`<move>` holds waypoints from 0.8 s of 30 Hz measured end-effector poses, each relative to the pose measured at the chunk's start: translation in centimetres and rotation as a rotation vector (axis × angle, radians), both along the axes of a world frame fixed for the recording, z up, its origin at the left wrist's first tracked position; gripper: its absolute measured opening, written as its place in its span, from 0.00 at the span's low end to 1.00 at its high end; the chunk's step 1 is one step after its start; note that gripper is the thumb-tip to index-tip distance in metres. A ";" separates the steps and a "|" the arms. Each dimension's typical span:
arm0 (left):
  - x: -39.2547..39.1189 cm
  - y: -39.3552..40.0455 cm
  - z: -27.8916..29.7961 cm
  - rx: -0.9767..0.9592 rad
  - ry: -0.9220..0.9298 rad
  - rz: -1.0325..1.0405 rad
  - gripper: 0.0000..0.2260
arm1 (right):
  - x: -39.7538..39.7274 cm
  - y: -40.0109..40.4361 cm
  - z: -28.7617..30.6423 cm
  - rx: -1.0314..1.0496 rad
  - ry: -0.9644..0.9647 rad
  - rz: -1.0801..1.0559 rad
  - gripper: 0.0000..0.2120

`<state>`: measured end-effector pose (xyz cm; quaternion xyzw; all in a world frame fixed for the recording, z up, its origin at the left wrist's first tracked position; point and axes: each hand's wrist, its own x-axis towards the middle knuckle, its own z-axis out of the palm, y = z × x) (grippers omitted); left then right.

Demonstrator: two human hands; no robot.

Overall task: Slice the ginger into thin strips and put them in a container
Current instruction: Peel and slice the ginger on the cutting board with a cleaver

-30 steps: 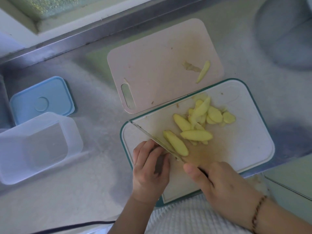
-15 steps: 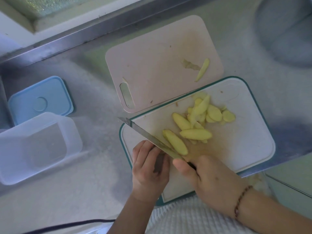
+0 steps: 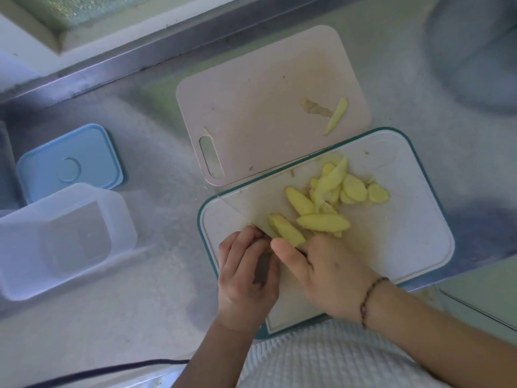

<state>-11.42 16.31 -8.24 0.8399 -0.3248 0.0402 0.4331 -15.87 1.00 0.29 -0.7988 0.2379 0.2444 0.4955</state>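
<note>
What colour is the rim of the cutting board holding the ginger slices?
Teal, edging the white cutting board; head view.

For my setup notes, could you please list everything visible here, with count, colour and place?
Ginger slices: many, yellow, piled on white board.
Ginger strip: one, yellow, on pink board.
White cutting board: one, teal-rimmed, centre right.
Pink cutting board: one, behind it.
Knife: one, blade motion-blurred, over white board.
Container: one, clear, left.
Lid: one, blue, behind container.
Cable: one, dark, bottom.
Left hand: fingers curled on board.
Right hand: grips knife.

A pink cutting board [image 3: 260, 107] lies on the steel counter [image 3: 140, 275], beside a dark cable [image 3: 98, 371].
</note>
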 end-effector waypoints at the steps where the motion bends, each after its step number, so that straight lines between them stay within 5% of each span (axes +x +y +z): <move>1: 0.0 0.0 0.0 -0.001 -0.008 -0.007 0.15 | -0.4 0.2 -0.1 0.008 0.004 -0.004 0.34; 6: 0.0 0.0 0.0 0.002 -0.001 -0.009 0.17 | -4.0 -0.2 0.5 0.015 0.143 -0.062 0.35; 13: 0.0 0.1 -0.3 0.003 -0.003 -0.018 0.14 | 1.2 1.0 -1.1 -0.045 0.036 -0.011 0.34; 24: 0.0 0.1 0.0 -0.027 0.034 -0.036 0.06 | -3.9 -1.8 1.9 0.151 -0.002 -0.339 0.28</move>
